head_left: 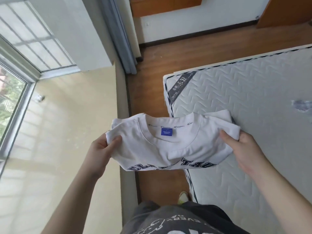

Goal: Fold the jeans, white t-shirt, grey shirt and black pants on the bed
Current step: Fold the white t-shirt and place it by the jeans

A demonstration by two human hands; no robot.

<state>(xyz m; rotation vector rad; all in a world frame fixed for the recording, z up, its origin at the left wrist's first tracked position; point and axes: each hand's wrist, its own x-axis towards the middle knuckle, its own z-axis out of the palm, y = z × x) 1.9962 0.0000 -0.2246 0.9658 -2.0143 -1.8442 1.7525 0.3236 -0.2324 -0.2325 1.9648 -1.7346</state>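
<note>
The white t-shirt (165, 146), folded into a compact bundle with its collar, blue neck label and dark printed letters facing up, hangs in the air over the bed's corner. My left hand (101, 149) pinches its left edge, thumb on top. My right hand (243, 146) grips its right edge with fingers curled round the cloth. The bed (244, 102) is a bare white quilted mattress to the right. A small pale crumpled cloth (302, 107) shows at the right edge of the mattress; I cannot tell which garment it is. Jeans, grey shirt and black pants are not in view.
Wooden floor (152, 92) runs between the mattress and a cream window ledge (67, 125) on the left. A window (13, 98) and a grey curtain (125, 48) stand at the left and back. My shoe (183, 197) is beside the mattress edge.
</note>
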